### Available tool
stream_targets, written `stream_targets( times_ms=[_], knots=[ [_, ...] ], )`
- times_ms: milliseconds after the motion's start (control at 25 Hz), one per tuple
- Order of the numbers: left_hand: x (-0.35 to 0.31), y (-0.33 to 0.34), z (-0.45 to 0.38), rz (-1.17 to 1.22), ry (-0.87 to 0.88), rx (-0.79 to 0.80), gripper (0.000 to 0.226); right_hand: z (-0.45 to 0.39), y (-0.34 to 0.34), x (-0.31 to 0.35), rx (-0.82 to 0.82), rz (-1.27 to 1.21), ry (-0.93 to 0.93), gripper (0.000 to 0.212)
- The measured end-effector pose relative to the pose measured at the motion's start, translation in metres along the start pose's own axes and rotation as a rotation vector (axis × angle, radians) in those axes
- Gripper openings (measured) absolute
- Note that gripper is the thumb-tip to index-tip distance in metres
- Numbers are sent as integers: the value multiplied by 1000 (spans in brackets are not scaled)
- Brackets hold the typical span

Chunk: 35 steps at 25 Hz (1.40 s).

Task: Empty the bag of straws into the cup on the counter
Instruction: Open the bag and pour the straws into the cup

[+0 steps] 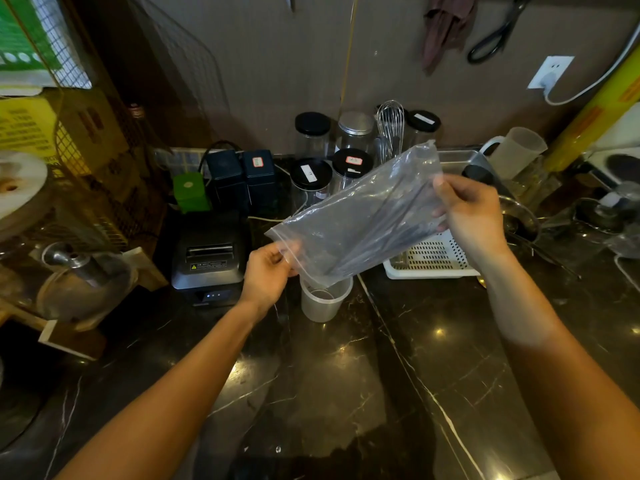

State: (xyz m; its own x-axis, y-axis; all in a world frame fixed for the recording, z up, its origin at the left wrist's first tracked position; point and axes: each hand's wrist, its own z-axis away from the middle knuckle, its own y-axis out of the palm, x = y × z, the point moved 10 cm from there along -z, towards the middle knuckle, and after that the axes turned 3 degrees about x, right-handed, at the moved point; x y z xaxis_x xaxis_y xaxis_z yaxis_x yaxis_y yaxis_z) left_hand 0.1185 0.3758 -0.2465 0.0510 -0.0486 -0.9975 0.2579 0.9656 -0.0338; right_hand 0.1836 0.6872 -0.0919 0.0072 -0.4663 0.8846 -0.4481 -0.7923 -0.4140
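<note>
- The dark marble counter [346,393] with pale veins fills the near ground, and both bare forearms reach out over it.
- The left hand [268,275] pinches the low, open end of a clear plastic bag [356,216]; the fingers curl round the film at its corner.
- The right hand [471,216] grips the raised, closed end, thumb on top and fingers behind the plastic.
- The bag slopes down from upper right to lower left, held in the air, its mouth just above the cup [323,299].
- Dark straws [381,233] lie bundled inside the bag along its length, their lower ends near the mouth.
- The cup is frosted, translucent and upright on the counter; whether anything lies in it cannot be told.
- To its left stands a black receipt printer [209,258]; to its right a white perforated basket [433,258].
- Further back, glass jars [311,174] with black lids cluster near the wall, and a wire whisk [390,126] stands among them.
- A translucent pitcher [516,150] sits at the right rear.
- On the brown wall are a white socket [550,72] and hanging black scissors [495,36].
</note>
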Motion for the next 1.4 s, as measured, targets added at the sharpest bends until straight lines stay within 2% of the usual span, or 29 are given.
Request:
stream_targets(
  times_ms=[320, 520, 720, 960, 1120, 1400],
  knots=[
    [14, -4, 2, -47, -42, 7, 18, 0, 6, 34, 44, 59, -149, 18],
    [30, -11, 7, -20, -70, -23, 20, -6, 32, 43, 176, 216, -182, 22],
    [37, -16, 8, 49, -131, -47, 18, -5, 30, 50, 153, 227, -207, 19],
    [35, -11, 8, 89, -103, -57, 20, -7, 30, 53, 123, 206, -225, 17],
    [37, -10, 9, 61, -115, -72, 15, -2, 30, 64, 143, 153, -221, 11],
    [30, -12, 12, 4, -105, -109, 11, 5, 32, 79, 98, 233, -300, 15]
  ],
)
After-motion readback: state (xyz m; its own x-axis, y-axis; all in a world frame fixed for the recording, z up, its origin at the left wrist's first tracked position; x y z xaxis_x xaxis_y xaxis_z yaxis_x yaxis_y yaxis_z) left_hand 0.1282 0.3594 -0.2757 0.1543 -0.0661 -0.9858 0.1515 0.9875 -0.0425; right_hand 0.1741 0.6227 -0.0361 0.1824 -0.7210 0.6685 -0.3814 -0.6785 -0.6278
